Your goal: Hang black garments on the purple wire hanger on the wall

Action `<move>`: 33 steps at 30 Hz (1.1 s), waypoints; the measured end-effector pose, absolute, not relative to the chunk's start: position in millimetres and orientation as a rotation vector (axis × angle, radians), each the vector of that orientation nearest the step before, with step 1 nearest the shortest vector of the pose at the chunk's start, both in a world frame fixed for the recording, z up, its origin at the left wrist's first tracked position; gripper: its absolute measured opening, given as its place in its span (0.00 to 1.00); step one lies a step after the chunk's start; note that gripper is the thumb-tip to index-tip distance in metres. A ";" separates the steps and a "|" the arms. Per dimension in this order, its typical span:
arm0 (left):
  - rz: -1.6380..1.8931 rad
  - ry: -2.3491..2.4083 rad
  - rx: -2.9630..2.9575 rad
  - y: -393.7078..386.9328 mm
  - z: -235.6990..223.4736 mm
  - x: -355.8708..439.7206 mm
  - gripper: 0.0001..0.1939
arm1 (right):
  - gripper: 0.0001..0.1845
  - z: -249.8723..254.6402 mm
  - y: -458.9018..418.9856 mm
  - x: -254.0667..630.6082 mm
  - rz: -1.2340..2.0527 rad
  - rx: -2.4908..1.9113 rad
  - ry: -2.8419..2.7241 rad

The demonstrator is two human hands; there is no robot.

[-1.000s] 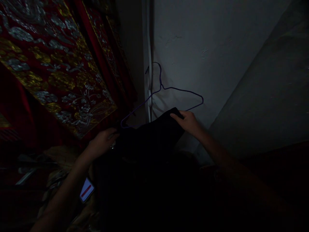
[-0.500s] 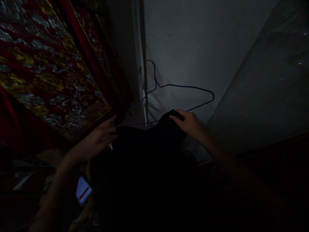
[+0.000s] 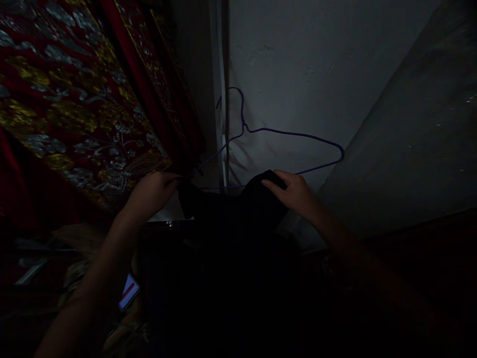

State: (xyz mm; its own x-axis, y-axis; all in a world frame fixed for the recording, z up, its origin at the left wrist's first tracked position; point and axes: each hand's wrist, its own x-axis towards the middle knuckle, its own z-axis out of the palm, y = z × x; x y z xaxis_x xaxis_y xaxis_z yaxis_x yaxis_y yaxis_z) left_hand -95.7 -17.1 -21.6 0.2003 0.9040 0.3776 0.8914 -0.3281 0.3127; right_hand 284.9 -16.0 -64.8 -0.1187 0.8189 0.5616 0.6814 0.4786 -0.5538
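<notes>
A black garment (image 3: 238,219) is stretched between my two hands, its lower part lost in the dark. My left hand (image 3: 154,194) pinches its upper left corner. With thumb and fingers, my right hand (image 3: 292,189) grips the upper right part. Behind the garment hangs a thin purple hanger (image 3: 294,133), its hook over a narrow pale strip on the wall. The hanger's bottom bar passes close to the garment's top edge; whether the cloth lies over the bar I cannot tell.
At the left hangs a red cloth (image 3: 70,114) embroidered in gold and silver. A lit phone (image 3: 128,292) lies below my left forearm among dim clutter. A grey wall (image 3: 298,64) stands behind the hanger, with a darker slanted surface (image 3: 417,144) to the right.
My left hand has closed on the garment's upper left corner and raised it. My right hand keeps its grip in nearly the same place.
</notes>
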 end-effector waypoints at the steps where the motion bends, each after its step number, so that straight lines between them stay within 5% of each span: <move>1: 0.781 1.810 2.433 -13.4 -24.1 -95.3 0.16 | 0.20 -65.3 -16.7 283.4 0.189 -1.260 -1.847; 6: 0.708 1.716 2.477 0.3 -34.0 -96.7 0.16 | 0.18 -66.9 -19.5 283.6 0.189 -1.268 -1.805; 11: 1.071 1.497 2.479 -11.7 -17.1 -66.9 0.22 | 0.18 -67.2 -24.6 272.3 0.228 -1.239 -1.832; 17: 1.464 1.246 2.576 -3.1 -5.4 -28.0 0.18 | 0.17 -67.9 -41.9 250.3 0.459 -1.056 -1.959; 24: 1.400 1.343 2.631 18.6 -11.8 -53.6 0.18 | 0.44 -39.4 -83.6 297.0 0.214 -1.198 -1.940; 27: 1.368 1.339 2.687 16.0 -4.3 -61.6 0.18 | 0.35 -16.0 -78.7 332.6 0.095 -1.223 -1.629; 30: 1.353 1.295 2.693 13.5 0.2 -64.2 0.18 | 0.21 0.5 -51.2 353.8 0.363 -1.205 -1.645; 33: 1.338 1.269 2.607 14.2 -2.2 -63.2 0.17 | 0.21 2.0 -15.6 341.7 0.525 -1.188 -1.682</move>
State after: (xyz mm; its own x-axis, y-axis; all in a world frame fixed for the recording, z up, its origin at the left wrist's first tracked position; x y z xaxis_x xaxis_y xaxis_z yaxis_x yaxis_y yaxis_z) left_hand -63.2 14.2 -2.2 0.3333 0.6269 0.7042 0.6701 -0.6829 0.2908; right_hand 341.7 -15.6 2.0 -0.0491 0.8856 0.4618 0.4654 0.4294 -0.7740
